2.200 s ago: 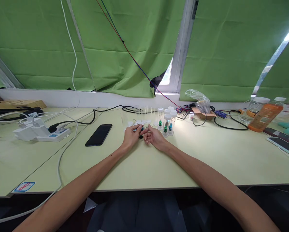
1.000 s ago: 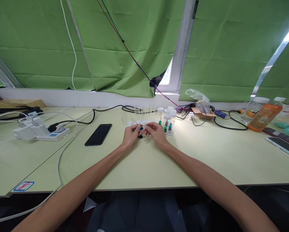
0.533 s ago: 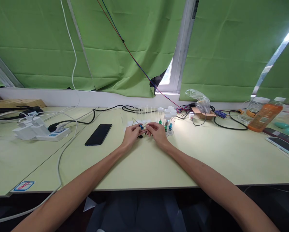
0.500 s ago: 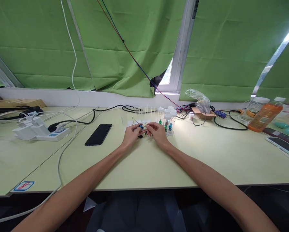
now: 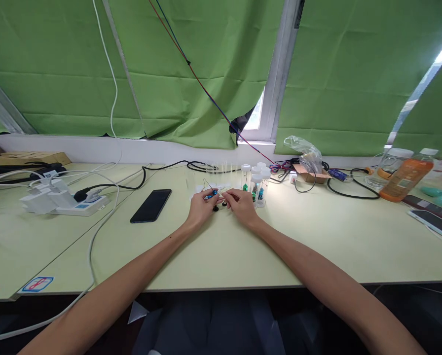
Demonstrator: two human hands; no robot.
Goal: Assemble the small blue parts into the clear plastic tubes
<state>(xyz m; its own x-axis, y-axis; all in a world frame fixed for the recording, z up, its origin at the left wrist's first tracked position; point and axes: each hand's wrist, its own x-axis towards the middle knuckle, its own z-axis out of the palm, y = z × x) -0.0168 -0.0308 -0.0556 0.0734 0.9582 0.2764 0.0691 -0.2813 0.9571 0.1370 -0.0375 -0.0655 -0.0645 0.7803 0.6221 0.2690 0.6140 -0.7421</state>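
Note:
My left hand (image 5: 201,207) is closed in a pinch in the middle of the desk, on a small blue part (image 5: 214,192) with a thin bent wire (image 5: 205,183) sticking up from it. Opposite it, my right hand (image 5: 242,206) pinches too, its fingertips almost meeting the left ones. What lies between those right fingertips is too small to make out. Small black round pieces (image 5: 215,208) show just below the fingers. Right beside my right hand stand several clear tubes (image 5: 260,196) with white caps, holding green and blue parts.
Clear upright tubes (image 5: 225,170) stand behind my hands. A black phone (image 5: 151,206) lies to the left, near a white power strip (image 5: 82,207) and cables. Toward the right are a small cardboard box (image 5: 312,175), an orange bottle (image 5: 406,177) and another phone (image 5: 435,224).
Both hands stay in nearly the same place, with slight finger movement. A bit more of the blue part and the black pieces shows now.

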